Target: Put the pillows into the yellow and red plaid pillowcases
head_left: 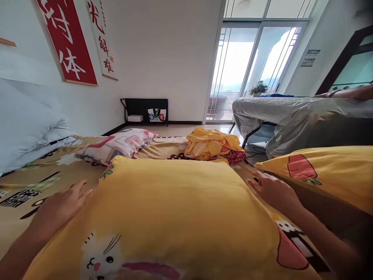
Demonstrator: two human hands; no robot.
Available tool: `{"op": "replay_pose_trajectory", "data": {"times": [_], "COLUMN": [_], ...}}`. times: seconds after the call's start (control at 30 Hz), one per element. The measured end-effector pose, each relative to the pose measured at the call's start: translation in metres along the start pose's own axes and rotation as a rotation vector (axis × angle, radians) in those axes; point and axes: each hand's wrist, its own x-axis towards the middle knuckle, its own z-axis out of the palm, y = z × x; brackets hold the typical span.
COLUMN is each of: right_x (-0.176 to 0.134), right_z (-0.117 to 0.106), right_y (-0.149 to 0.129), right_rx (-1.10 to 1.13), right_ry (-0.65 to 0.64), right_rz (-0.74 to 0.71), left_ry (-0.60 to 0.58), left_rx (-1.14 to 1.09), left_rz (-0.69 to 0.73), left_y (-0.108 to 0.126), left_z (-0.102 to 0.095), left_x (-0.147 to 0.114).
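A plump yellow pillow (171, 206) with a printed white rabbit and carrots lies flat in front of me on the bed. My left hand (64, 206) is beside its left edge, fingers stretched out and holding nothing. On the other side, my right hand (271, 190) is close to the pillow's right edge, its fingers loosely bent and apart with nothing seen in them. Whether either hand touches the pillow is hard to tell. Another yellow pillow (338, 171) with a carrot print lies to the right of my right hand.
Beyond the pillow are a patterned pillow (122, 144) and a crumpled heap of yellow cloth (212, 144). White bedding (29, 120) is piled at the left. A plastic-covered table (291, 111) stands back right, with another person's arm (349, 93) over it.
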Motion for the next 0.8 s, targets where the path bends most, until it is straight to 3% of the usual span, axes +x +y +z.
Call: {"op": "replay_pose_trajectory", "data": {"times": [0.03, 0.13, 0.2, 0.27, 0.33, 0.4, 0.47, 0.57, 0.7, 0.8], "right_x": [0.011, 0.051, 0.075, 0.091, 0.095, 0.09, 0.081, 0.077, 0.092, 0.104], "right_z": [-0.014, -0.064, -0.088, -0.089, -0.062, -0.015, 0.033, 0.078, 0.08, 0.07], "right_y": [-0.018, -0.094, -0.152, -0.199, -0.225, -0.231, -0.226, -0.214, -0.202, -0.178], "right_rx": [-0.039, -0.085, -0.035, 0.032, 0.06, 0.062, 0.065, 0.088, 0.119, 0.135], "right_ry": [0.0, 0.091, 0.18, 0.227, 0.107, -0.116, -0.256, -0.355, -0.435, -0.472], "right_rz": [-0.026, -0.219, -0.315, -0.384, -0.385, -0.372, -0.388, -0.401, -0.396, -0.357], "left_ry": [0.079, 0.271, 0.378, 0.353, 0.26, 0.117, 0.018, -0.067, -0.175, -0.193], "left_rx": [0.072, 0.135, 0.098, 0.067, 0.018, -0.012, -0.002, 0.009, -0.032, -0.083], "left_rz": [0.035, 0.314, 0.465, 0.464, 0.445, 0.422, 0.409, 0.402, 0.443, 0.43], "left_y": [0.026, 0.127, 0.195, 0.25, 0.285, 0.301, 0.305, 0.302, 0.287, 0.254], "left_z": [-0.021, -0.09, -0.122, -0.126, -0.099, -0.051, -0.001, 0.044, 0.044, 0.031], "left_x": [0.003, 0.015, 0.028, 0.044, 0.056, 0.061, 0.061, 0.067, 0.095, 0.119]}}
